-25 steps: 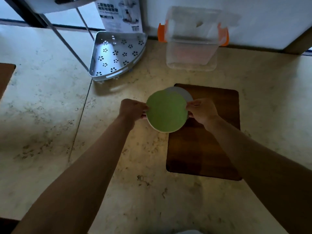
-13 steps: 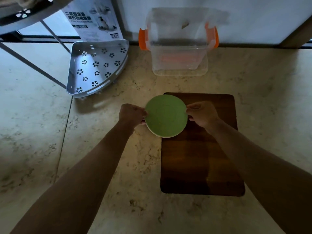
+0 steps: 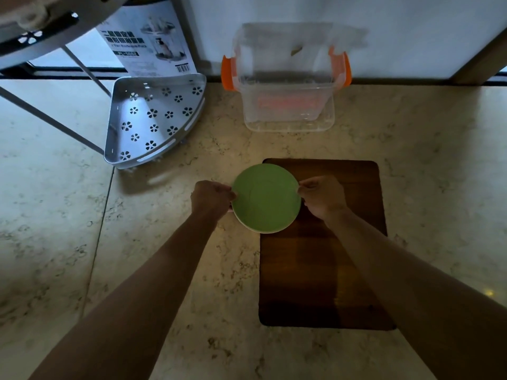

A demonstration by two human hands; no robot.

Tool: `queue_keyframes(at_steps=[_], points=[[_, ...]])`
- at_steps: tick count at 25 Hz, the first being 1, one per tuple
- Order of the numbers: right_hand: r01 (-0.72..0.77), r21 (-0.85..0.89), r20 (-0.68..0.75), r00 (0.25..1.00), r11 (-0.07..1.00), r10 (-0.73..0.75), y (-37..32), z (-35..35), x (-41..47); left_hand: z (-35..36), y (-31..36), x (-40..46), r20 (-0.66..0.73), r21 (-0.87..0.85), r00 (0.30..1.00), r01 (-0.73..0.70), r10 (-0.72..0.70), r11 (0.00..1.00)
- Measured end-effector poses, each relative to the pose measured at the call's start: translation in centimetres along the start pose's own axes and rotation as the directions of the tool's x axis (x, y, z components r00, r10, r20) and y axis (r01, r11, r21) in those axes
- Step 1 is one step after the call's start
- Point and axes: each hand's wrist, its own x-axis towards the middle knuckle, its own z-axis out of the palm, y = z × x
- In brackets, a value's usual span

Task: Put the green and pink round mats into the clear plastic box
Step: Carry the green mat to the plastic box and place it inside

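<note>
A green round mat (image 3: 266, 197) lies on top of a stack held flat between both hands, above the left far corner of a dark wooden board (image 3: 323, 270). A pale rim of another mat shows under its near edge; its colour is hard to tell. My left hand (image 3: 212, 197) pinches the stack's left edge, and my right hand (image 3: 322, 196) pinches the right edge. The clear plastic box (image 3: 288, 116) with orange clips stands open by the wall, beyond the mats. Something pinkish shows through its wall.
A grey metal corner shelf (image 3: 153, 119) with flower cut-outs lies on the stone floor to the left of the box. Behind it leans its printed carton (image 3: 148, 37), and metal rack legs (image 3: 55, 116) cross the far left.
The view has tilted up, so the box and shelf sit lower in frame. A grey mat edge that showed behind the green mat a second ago is now covered.
</note>
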Motion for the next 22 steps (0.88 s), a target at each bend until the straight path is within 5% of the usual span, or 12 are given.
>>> queue_keyframes(at_steps=[13,22], points=[[-0.03,-0.18,-0.106,0.994,0.983,0.011,-1.1,-0.1,-1.4,0.9,0.0,-0.4,-0.086,0.321,0.979,-0.147,0.183,0.936],[-0.082,-0.163,-0.062,0.995,0.983,0.073,-2.4,0.1,-1.6,0.9,0.2,-0.4,-0.101,0.215,0.99,-0.074,0.097,0.974]])
